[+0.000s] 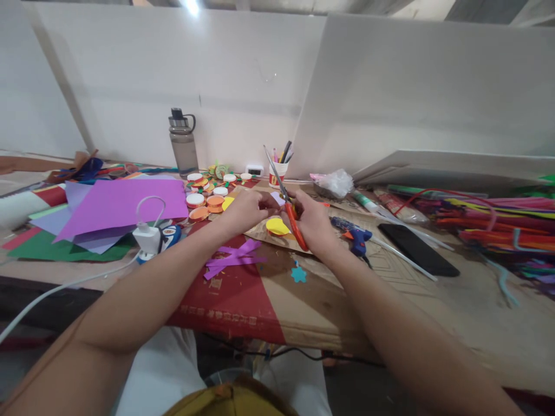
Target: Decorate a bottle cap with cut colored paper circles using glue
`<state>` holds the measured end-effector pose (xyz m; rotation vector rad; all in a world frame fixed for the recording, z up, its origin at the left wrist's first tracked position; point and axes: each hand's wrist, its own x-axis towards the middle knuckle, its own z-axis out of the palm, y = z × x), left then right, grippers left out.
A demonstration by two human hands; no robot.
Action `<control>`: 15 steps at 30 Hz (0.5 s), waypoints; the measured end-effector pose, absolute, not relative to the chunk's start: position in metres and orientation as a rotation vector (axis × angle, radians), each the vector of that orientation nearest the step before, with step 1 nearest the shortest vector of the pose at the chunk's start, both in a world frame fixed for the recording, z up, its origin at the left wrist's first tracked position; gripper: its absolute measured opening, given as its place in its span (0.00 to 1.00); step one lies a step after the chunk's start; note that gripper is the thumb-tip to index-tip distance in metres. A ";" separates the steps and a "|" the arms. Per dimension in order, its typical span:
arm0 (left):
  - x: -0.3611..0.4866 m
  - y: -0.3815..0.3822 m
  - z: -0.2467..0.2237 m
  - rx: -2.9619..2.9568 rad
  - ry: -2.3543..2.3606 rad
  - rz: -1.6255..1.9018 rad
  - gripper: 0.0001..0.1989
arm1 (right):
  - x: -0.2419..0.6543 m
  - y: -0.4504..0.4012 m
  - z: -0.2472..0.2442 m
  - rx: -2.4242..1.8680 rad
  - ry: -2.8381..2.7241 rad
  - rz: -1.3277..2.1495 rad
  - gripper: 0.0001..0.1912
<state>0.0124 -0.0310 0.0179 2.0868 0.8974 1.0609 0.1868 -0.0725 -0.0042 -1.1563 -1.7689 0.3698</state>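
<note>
On the red-printed cardboard, can see pale Chinese characters, too blurred to read in full; on the white cup with pens, can see a red label, not legible either. With the right hand, holds scissors by orange-red handles, fingers curled closed around them, metal blades directed up and away, above the brown cardboard, near the cup. With the left hand, brings thumb and fingertips close together, just beside the blades; cannot tell at this angle whether grips anything. Below the hands, can find a round yellow disc, then flat purple strips, crossed, and a turquoise star-like piece. To the right, can notice a blue glue gun and a smooth black phone.
</note>
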 end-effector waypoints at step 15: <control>0.008 -0.030 0.021 1.825 0.864 0.972 0.04 | 0.189 -0.070 -0.003 -1.060 -1.725 0.389 0.24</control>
